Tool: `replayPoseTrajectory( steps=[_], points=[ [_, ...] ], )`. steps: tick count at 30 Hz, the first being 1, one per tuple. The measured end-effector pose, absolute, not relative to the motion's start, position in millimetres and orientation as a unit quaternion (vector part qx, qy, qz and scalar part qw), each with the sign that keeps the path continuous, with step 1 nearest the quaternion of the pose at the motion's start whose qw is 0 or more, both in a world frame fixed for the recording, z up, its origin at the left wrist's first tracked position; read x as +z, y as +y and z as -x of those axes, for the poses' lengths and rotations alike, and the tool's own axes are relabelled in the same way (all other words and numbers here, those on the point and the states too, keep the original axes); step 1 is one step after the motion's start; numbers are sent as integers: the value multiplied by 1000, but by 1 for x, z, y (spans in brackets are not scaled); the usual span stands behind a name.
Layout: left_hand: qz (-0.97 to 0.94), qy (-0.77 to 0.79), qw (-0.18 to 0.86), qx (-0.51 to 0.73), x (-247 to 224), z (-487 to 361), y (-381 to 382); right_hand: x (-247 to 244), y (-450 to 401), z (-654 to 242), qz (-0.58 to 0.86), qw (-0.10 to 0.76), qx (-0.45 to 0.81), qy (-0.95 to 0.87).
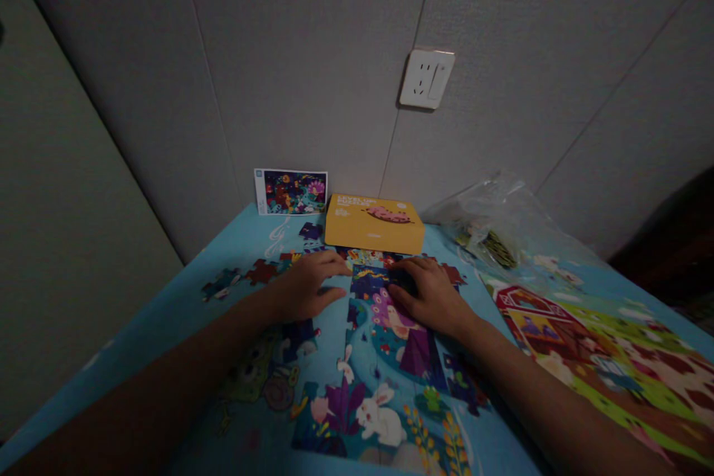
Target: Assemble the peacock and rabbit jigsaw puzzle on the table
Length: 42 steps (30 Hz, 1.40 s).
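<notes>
Partly joined jigsaw puzzle (384, 372) lies on the light-blue cloth, showing white rabbits, plants and a purple tent. My left hand (306, 286) hovers or rests at its upper left, thumb and fingers apart. Its fingertips are beside a dark blue puzzle piece (368, 280) with a yellow pattern. On the puzzle's upper right lies my right hand (432, 296), its thumb and curved fingers apart over a dark area. Whether it grips a piece there cannot be made out. Loose puzzle pieces (223, 282) lie to the left, and more are partly hidden under my forearms.
A yellow puzzle box (375, 224) stands behind the puzzle, beside a picture card (294, 192) leaning on the wall. To the right are a clear plastic bag (502, 227) with pieces inside and a farm-scene puzzle (608, 364). A wall socket (427, 79) is above.
</notes>
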<state>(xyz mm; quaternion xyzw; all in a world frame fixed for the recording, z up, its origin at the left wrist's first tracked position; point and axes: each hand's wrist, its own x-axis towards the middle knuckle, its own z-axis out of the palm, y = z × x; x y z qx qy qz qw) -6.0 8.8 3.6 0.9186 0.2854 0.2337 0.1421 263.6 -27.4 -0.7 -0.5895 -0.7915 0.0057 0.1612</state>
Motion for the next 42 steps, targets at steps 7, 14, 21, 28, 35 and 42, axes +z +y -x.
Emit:
replayPoseTrajectory(
  steps=[7,14,21,28,35,42],
  points=[
    [-902,361,38,235,-5,12,19,9,-25,-281,751,86,-88,-648],
    [-857,476,-30,198,-9,12,19,-1,-23,-289,754,36,-66,-652],
    [-752,648,-95,77,0,18,12,-5,-20,-286,719,40,-65,-690],
    [-693,719,-45,-31,18,30,3,-1,-23,-279,733,19,-65,-677],
    [-713,696,-57,-70,24,38,10,-1,-23,-279,733,15,-63,-677],
    [-706,703,-55,-54,26,37,12,-2,-24,-278,734,22,-65,-676]
  ],
)
